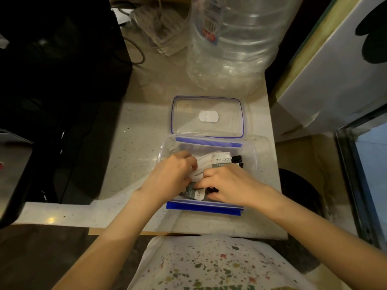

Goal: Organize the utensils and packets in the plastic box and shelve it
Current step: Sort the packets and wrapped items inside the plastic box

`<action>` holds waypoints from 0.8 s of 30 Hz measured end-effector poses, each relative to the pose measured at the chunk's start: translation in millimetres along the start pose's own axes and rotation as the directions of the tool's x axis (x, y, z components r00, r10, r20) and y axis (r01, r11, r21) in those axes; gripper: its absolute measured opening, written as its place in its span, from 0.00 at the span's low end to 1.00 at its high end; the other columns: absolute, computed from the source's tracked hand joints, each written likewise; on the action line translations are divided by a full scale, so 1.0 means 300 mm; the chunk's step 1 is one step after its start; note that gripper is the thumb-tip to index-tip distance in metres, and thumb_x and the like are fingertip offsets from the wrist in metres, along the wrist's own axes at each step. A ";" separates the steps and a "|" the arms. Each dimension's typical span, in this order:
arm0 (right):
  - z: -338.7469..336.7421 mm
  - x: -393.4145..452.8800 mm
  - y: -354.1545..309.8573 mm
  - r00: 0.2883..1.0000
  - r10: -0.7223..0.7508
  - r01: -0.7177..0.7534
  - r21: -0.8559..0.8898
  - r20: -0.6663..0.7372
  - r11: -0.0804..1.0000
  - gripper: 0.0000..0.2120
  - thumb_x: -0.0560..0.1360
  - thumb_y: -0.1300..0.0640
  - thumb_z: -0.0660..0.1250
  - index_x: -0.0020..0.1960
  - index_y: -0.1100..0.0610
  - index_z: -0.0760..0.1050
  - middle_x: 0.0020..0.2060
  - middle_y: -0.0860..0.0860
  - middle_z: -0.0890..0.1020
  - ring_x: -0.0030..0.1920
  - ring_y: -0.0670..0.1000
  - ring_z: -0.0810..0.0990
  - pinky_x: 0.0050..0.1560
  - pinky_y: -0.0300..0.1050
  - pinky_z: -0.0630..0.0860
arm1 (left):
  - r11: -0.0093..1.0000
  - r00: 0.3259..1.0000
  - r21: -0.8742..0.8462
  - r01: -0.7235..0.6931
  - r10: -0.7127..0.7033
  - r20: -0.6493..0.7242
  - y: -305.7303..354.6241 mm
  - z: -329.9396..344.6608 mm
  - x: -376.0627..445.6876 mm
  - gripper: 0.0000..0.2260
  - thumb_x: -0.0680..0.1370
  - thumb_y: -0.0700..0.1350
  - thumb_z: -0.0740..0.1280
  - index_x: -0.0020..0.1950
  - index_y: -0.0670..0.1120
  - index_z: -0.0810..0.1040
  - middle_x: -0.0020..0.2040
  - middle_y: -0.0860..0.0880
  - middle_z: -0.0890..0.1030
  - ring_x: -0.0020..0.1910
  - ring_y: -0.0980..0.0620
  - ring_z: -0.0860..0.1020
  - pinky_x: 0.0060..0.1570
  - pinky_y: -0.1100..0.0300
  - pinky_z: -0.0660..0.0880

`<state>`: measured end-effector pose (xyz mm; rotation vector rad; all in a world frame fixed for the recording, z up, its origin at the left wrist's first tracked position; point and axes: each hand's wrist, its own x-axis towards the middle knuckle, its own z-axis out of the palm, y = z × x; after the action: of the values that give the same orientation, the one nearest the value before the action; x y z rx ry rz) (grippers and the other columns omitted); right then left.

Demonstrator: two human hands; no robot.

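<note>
A clear plastic box (252, 151) with blue clips stands open on the counter in front of me. Inside lie white packets (209, 162), grey-green sugar packets (194, 193) and black utensils (237, 160) at the right side. Both of my hands are down in the box. My left hand (176, 170) presses on the white packets with bent fingers. My right hand (226, 183) pinches packets near the front wall. The box's lid (207, 117), clear with a blue seal, lies flat just behind the box.
A big clear water bottle (232, 38) stands behind the lid. A black appliance (58, 80) fills the left side. A white cabinet (335, 65) rises at the right, with a glass-fronted unit (368, 164) below it. A power strip (159, 28) lies at the back.
</note>
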<state>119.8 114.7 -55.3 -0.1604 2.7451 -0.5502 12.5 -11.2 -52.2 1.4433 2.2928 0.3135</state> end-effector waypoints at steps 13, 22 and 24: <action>0.021 -0.004 0.005 0.989 -0.053 0.080 0.188 -0.141 0.979 0.09 0.76 0.56 0.65 0.52 0.54 0.82 0.43 0.52 0.80 0.38 0.46 0.74 0.40 0.41 0.74 | 0.999 0.999 -0.032 -0.002 0.003 0.033 -0.016 -0.003 0.031 0.10 0.73 0.41 0.68 0.54 0.45 0.77 0.55 0.47 0.78 0.52 0.51 0.77 0.53 0.60 0.76; 0.001 -0.067 0.005 0.907 0.074 0.153 0.491 -0.413 0.858 0.11 0.71 0.57 0.67 0.50 0.58 0.82 0.43 0.50 0.81 0.41 0.46 0.79 0.41 0.36 0.77 | 1.000 1.000 -0.026 -0.014 0.014 0.014 -0.021 0.009 0.038 0.10 0.73 0.42 0.69 0.54 0.46 0.76 0.58 0.48 0.76 0.54 0.51 0.75 0.54 0.64 0.72; -0.019 -0.092 0.015 0.870 0.161 0.174 0.596 -0.465 0.784 0.12 0.70 0.57 0.67 0.52 0.57 0.81 0.43 0.47 0.81 0.43 0.47 0.79 0.41 0.35 0.78 | 0.998 1.000 -0.055 -0.005 0.005 -0.003 -0.025 0.010 0.035 0.10 0.73 0.42 0.69 0.54 0.46 0.77 0.59 0.48 0.75 0.56 0.51 0.75 0.57 0.61 0.73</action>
<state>143.4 125.7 -43.9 0.1638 2.8277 -1.6776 3.8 -5.2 -60.3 1.4225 2.2655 0.3774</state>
